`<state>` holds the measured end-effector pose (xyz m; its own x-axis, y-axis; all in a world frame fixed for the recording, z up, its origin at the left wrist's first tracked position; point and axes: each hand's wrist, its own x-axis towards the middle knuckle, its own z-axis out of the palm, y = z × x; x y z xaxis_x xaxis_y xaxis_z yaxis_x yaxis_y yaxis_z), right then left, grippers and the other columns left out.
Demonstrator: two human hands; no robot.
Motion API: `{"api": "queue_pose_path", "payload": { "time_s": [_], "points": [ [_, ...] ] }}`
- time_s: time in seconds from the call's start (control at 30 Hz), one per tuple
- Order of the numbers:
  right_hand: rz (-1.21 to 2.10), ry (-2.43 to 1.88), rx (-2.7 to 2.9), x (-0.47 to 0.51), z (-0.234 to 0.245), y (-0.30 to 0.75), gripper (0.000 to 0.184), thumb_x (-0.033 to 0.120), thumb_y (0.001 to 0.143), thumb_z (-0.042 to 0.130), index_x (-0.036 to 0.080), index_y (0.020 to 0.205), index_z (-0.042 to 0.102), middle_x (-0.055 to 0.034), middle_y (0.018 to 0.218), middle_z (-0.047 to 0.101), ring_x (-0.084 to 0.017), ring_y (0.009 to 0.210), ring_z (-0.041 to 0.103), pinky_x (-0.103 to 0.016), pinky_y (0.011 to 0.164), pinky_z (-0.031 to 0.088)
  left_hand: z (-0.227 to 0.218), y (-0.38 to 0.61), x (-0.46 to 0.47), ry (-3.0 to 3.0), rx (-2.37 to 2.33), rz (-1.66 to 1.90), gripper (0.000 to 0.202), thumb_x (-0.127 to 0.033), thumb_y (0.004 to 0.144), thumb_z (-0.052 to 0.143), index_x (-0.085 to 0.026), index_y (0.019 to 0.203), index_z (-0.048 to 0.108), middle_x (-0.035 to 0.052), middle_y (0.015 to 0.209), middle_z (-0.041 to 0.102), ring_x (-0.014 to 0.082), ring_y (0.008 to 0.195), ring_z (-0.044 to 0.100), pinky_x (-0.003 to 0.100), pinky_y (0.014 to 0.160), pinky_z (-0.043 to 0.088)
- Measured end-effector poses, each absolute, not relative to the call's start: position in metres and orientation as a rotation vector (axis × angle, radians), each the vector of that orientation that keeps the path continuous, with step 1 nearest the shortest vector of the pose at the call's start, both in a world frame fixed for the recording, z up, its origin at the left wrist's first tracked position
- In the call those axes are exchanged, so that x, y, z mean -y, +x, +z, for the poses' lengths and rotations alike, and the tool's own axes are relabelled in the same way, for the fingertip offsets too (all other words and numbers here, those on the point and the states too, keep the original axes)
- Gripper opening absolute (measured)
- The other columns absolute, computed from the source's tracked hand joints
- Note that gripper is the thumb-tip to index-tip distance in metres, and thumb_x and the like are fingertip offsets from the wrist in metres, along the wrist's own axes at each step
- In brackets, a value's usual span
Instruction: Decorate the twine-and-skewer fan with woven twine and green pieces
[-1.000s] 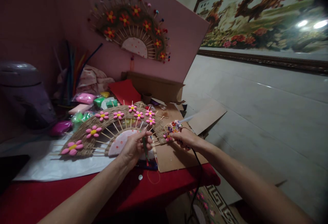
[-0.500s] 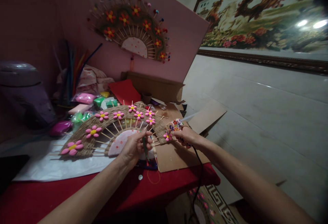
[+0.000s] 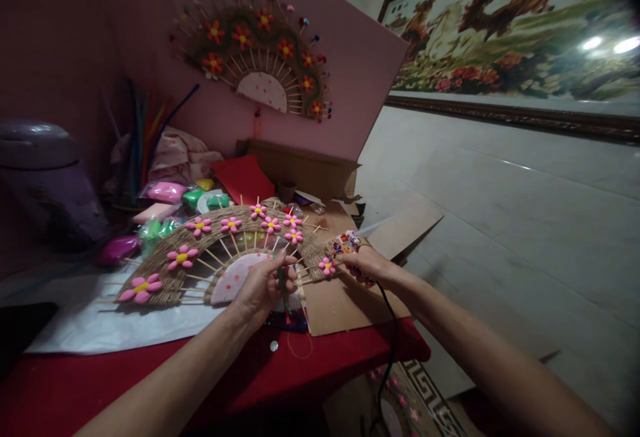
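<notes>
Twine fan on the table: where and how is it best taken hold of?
Probably by the twine fan's woven band, on the bare stretch between the two leftmost pink flowers, coming from the left and pinching top and underside. The band is broad and unbroken there; the sticks are thin and jut past its edges.

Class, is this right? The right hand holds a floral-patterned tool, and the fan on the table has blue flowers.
Not blue: the head view shows pink flowers on that fan. The right hand does hold the floral-patterned tool.
</notes>
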<state>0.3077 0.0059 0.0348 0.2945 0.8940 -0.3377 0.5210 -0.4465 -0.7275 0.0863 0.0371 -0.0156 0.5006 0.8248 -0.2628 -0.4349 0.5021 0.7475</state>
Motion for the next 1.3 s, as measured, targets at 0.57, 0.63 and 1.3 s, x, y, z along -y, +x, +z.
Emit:
{"api": "queue_pose_path", "payload": {
  "time_s": [0.57,0.63,1.3],
  "points": [
    [0.935,-2.144,1.359,-0.01,0.036,0.31,0.035,0.04,0.076,0.055,0.019,0.051,0.042,0.004,0.041,0.043,-0.007,0.034,0.038,-0.022,0.036,0.028,-0.017,0.086,-0.037,0.661,-0.657,0.843,0.022,-0.032,0.081,0.059,-0.01,0.082,0.065,0.003,0.062,0.061,0.0097,0.047,0.054,0.024,0.052,0.046],
    [0.938,-2.125,1.364,-0.011,0.036,0.31,0.034,0.039,0.075,0.056,0.019,0.051,0.042,0.0043,0.041,0.043,-0.006,0.034,0.037,-0.021,0.037,0.027,-0.017,0.086,-0.037,0.656,-0.657,0.844,0.022,-0.031,0.08,0.06,-0.01,0.082,0.065,0.0032,0.062,0.061,0.0098,0.047,0.054,0.024,0.052,0.046],
    [0.968,-2.098,1.368,-0.017,0.035,0.308,0.035,0.041,0.076,0.054,0.019,0.052,0.04,0.0057,0.042,0.038,-0.005,0.033,0.034,-0.021,0.033,0.023,-0.014,0.085,-0.036,0.621,-0.631,0.849,0.019,-0.026,0.081,0.057,-0.009,0.082,0.065,0.0029,0.06,0.061,0.0097,0.046,0.053,0.024,0.053,0.047]
  ]
}}
